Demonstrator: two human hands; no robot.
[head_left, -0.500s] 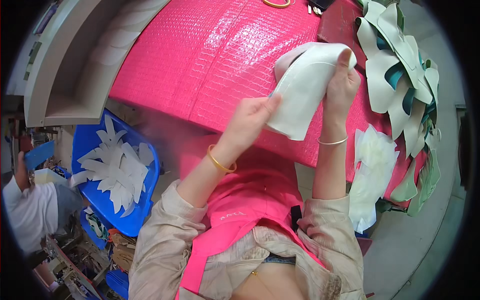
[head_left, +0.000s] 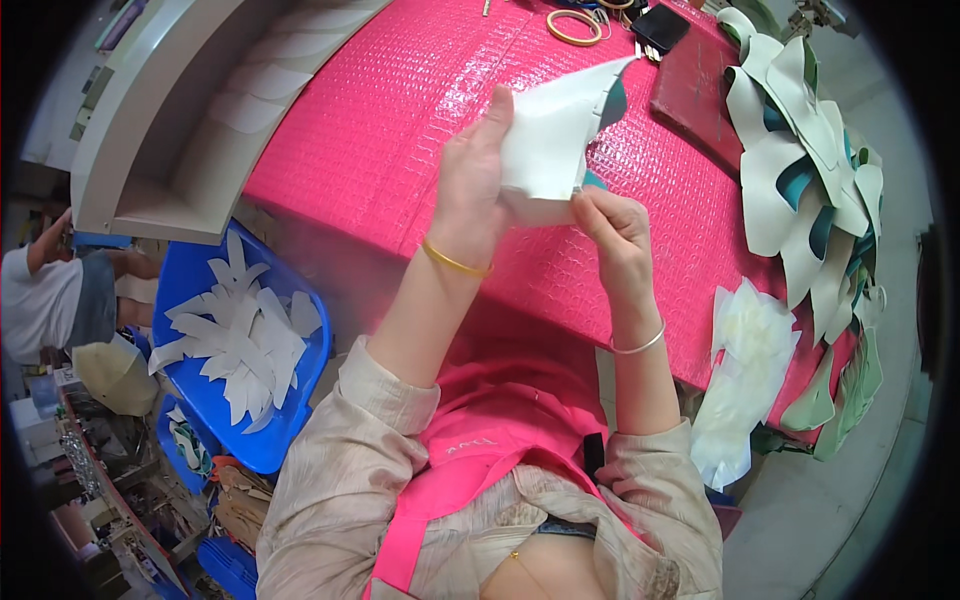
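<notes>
A white leather-like shoe upper (head_left: 548,130) with teal lining at one edge is held up over the pink-covered table (head_left: 340,150). My left hand (head_left: 474,165) grips its left side, the thumb pointing up along the edge. At its lower right corner, my right hand (head_left: 618,228) pinches the folded rim between thumb and fingers. To the right of my hands lies a stack of similar white uppers (head_left: 800,190) with teal undersides, draped over the table's right side.
A blue bin (head_left: 290,425) with white strip offcuts (head_left: 240,345) stands at left, below a grey open-fronted shelf unit (head_left: 150,130). At the back are a dark red board (head_left: 697,90), a phone (head_left: 662,27) and a tape roll (head_left: 574,28). A translucent plastic bag (head_left: 745,380) hangs at right. Another person (head_left: 50,300) is far left.
The shoe upper has been turned and moved left, and its teal lining now shows. My left hand has risen along its side; my right hand has come down to its lower corner.
</notes>
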